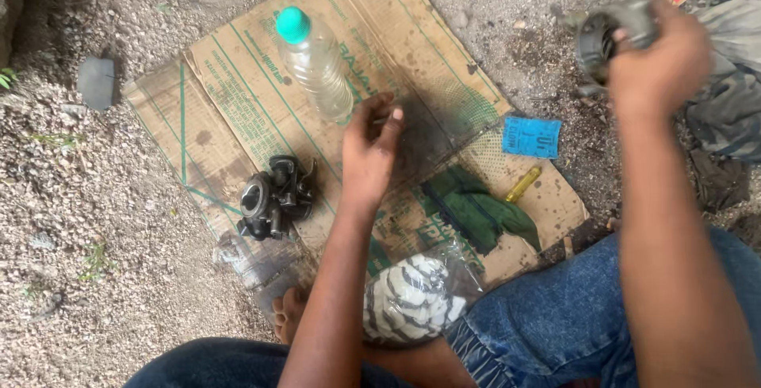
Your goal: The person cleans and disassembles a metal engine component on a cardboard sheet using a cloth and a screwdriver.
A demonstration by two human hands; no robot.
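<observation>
My left hand (371, 149) hovers over a flattened cardboard sheet (261, 95), its fingers pinched on something small that I cannot make out. It sits just right of a clear plastic bottle (319, 67) with a teal cap, lying on the cardboard. A black carburetor (273, 196) rests on the cardboard to the lower left of that hand. My right hand (659, 59) is raised at the upper right over the gravel, gripping a round grey metal part (606, 39).
A green cloth (476, 210) and a yellow-handled tool (523, 184) lie on the cardboard's right side, beside a blue paper slip (531, 136). A striped bundle in a clear bag (412, 297) sits by my knees. Grey rags (733, 87) lie at right; gravel surrounds everything.
</observation>
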